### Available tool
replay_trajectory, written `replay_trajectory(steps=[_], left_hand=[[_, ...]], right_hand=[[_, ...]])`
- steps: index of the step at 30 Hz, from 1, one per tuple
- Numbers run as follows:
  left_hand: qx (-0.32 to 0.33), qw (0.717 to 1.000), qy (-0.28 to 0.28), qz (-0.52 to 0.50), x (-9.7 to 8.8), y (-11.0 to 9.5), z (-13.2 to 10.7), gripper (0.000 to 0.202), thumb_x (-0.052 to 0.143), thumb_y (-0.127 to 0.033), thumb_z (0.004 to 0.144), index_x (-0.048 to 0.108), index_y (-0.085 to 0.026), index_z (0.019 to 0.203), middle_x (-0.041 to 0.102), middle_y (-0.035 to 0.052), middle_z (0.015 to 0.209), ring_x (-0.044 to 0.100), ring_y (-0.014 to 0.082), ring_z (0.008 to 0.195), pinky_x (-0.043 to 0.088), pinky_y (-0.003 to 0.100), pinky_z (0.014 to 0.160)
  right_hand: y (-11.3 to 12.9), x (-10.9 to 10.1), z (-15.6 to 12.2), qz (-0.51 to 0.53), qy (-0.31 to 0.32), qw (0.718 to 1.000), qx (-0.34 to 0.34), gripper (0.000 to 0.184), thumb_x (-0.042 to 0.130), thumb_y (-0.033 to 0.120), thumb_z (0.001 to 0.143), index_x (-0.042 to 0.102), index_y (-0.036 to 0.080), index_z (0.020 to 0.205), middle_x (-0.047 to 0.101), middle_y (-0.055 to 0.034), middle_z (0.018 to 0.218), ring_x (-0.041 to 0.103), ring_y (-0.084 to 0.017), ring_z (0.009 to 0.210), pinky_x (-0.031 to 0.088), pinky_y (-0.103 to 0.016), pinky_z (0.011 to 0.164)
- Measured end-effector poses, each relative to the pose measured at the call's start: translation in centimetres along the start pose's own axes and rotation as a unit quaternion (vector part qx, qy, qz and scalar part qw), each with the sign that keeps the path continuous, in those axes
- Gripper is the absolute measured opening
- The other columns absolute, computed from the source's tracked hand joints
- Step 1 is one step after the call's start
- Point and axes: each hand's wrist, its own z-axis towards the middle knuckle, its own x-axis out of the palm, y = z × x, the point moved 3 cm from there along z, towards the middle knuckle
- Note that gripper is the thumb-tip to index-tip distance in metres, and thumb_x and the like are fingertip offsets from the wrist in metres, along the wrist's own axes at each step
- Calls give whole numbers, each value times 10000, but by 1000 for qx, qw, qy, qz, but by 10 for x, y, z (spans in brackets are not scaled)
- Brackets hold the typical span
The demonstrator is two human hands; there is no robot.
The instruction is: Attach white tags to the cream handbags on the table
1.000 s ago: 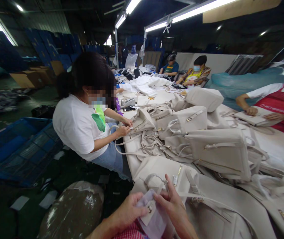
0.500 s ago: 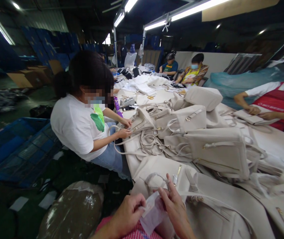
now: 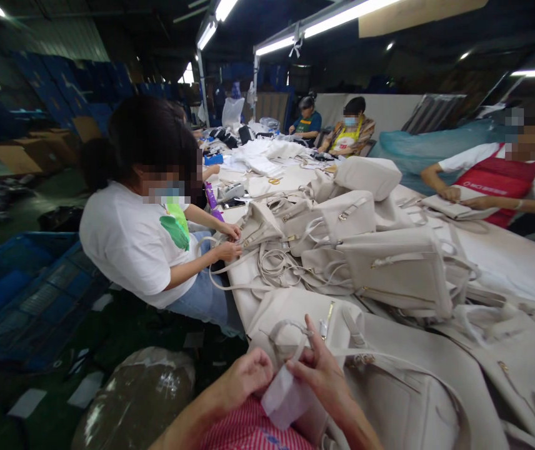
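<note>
Low in the head view, a thin, see-through white sheet of wrapping [image 3: 286, 399] hangs from my right hand [image 3: 321, 378], pinched under the thumb while the index finger points up. My left hand [image 3: 247, 379] is closed just left of the sheet, thumb against curled fingers; whatever it grips, if anything, is hidden. Right behind both hands lies a beige handbag [image 3: 274, 306], its curved handle partly covered by white wrapping. Another beige bag [image 3: 408, 400] with a long strap lies by my right forearm.
Several beige bags [image 3: 394, 262] and coiled straps [image 3: 277, 267] cover the table [image 3: 242, 275]. A co-worker in a white shirt [image 3: 122, 244] handles a bag at left; one in a red apron [image 3: 502, 181] works at right. A plastic-wrapped bundle [image 3: 140, 400] stands on the floor.
My left hand has drawn slightly away from the sheet's corner, and the sheet now hangs from my right hand. The whole view has shifted a little to the right.
</note>
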Motion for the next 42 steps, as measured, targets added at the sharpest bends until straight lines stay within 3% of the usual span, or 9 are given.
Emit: replay_trajectory(steps=[2,6,10,13,18,22,26,31,42], left_hand=[[-38,999,-11,24,1,-1,14,453,657,-610,714,528,-178,759,495,-36,626,419,108,555,301,242,554],[-87,994,26,56,12,3,38,302,749,-396,605,559,-167,557,408,-61,461,318,80,442,208,248,484],[-90,995,25,-26,27,6,47,347,705,-394,586,718,-145,828,628,13,674,504,124,549,354,247,546],[-103,983,47,-142,41,2,49,492,769,-323,526,739,-119,973,704,89,849,607,168,670,459,290,650],[-100,975,90,-177,67,-15,53,379,757,-221,508,740,-117,872,720,92,822,623,180,698,478,299,686],[-88,986,18,-138,77,-18,60,334,747,-232,496,718,-88,796,663,50,669,520,111,562,346,216,536],[-99,988,-28,-111,83,-13,62,354,720,-260,496,682,-96,807,594,4,607,439,82,500,212,202,449],[-115,984,-67,-114,90,-4,57,320,706,-318,495,597,-135,734,567,-12,552,387,74,413,221,210,409],[-133,981,-91,-112,78,32,17,346,671,-328,524,584,-145,805,548,-29,558,422,70,429,157,186,391]], right_hand=[[-3,-1,2,6,8,1000,4,1176,760,247,647,7,150,1545,669,61,617,475,-114,510,307,-227,517],[-1,-6,2,-5,-6,1000,-11,1190,803,288,647,38,134,1546,600,101,554,445,-113,489,279,-228,503],[8,-23,-11,22,-70,997,6,1076,758,571,724,171,193,1544,731,-22,743,667,-237,779,467,-309,660],[4,-38,-28,98,-96,990,27,940,638,694,771,269,256,1518,751,-143,1086,646,-299,1113,479,-427,911],[-23,-56,-59,163,-170,972,8,814,707,716,669,502,237,1295,758,-128,1006,711,-312,883,539,-412,728],[-34,-42,-77,125,-188,973,-40,664,828,622,573,569,256,1062,749,-49,838,692,-264,723,533,-372,657],[-41,-24,-83,184,-217,957,-53,770,868,601,511,497,263,1096,750,-42,825,685,-236,690,513,-325,614],[-50,-14,-90,269,-213,937,-63,865,928,509,439,447,244,1107,781,-117,891,738,-296,776,534,-335,616],[-66,-7,-115,251,-200,947,12,543,926,450,520,682,203,936,712,15,669,635,-137,562,515,-225,499]])
